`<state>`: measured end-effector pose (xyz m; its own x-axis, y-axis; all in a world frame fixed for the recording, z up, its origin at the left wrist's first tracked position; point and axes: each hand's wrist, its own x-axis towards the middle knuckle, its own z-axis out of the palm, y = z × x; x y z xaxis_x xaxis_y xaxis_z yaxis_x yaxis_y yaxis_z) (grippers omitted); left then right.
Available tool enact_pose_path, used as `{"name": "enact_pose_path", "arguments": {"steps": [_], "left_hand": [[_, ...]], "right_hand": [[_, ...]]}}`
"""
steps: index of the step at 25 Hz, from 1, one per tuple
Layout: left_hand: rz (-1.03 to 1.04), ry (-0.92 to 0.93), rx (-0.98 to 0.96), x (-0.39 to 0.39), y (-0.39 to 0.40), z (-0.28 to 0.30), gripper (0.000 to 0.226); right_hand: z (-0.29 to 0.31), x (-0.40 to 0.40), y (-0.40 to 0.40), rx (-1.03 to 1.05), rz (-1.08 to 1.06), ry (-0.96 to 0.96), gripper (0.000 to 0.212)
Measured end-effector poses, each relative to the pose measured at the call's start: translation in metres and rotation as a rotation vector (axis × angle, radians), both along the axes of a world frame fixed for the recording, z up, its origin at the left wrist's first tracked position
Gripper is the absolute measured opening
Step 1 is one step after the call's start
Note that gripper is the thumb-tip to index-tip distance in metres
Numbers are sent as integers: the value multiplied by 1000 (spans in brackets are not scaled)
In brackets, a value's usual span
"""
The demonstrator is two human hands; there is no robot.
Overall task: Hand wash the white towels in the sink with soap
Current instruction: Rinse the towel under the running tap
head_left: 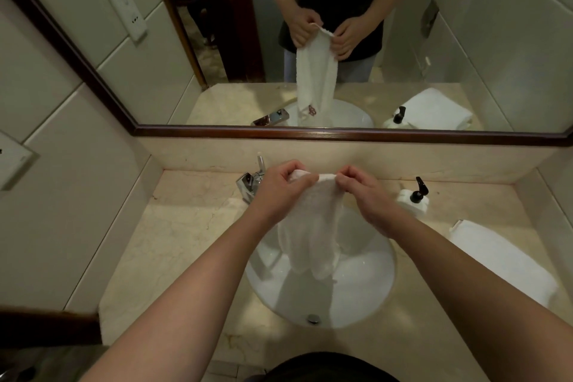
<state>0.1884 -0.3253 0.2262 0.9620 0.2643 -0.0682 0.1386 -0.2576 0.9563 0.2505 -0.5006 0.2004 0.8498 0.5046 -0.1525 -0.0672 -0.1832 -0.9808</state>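
Note:
A small white towel (313, 226) hangs over the white oval sink (366, 295), held up by its top edge. My left hand (279, 192) grips the towel's upper left corner, and my right hand (369, 195) pinches the upper right corner. The lower end of the towel dangles into the basin. A second white towel (502, 260) lies folded on the counter to the right. A white soap bottle with a black pump (415, 198) stands behind the sink on the right.
A chrome tap (251, 181) stands behind the sink, partly hidden by my left hand. The beige marble counter (173, 242) spreads left of the basin. A framed mirror (310, 40) covers the wall above and reflects the towel and hands.

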Motion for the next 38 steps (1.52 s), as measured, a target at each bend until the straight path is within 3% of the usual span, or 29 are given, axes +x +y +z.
{"name": "enact_pose_path", "arguments": {"steps": [3,7,11,13,16,19,26,30,34,38], "left_hand": [[-5,-58,-34,-4,5,-2,23],[-69,-116,-53,-7,-9,1,24],[10,-69,-149,-13,-2,-8,22],[76,-34,-201,-14,8,-12,22],[121,6,-142,-15,25,-20,25],[132,66,-113,-20,39,-28,22],[100,42,-309,-6,61,-20,21],[17,79,-301,-2,72,-35,21],[-30,216,-197,-11,81,-86,20],[-45,346,-238,-17,89,-136,16]], "right_hand": [[6,-4,-4,-18,-33,-84,17],[-9,1,-3,-302,8,-107,37],[-27,7,-14,-496,60,-85,39],[-27,8,-15,-462,73,-67,31],[-19,2,-10,-236,-31,-1,19],[-20,-4,-5,-118,-137,-78,20],[0,-11,32,107,-352,-51,19],[-16,-18,42,51,-452,4,21],[-62,-41,45,-142,-549,81,17],[-101,-56,52,-290,-582,156,16]]}}
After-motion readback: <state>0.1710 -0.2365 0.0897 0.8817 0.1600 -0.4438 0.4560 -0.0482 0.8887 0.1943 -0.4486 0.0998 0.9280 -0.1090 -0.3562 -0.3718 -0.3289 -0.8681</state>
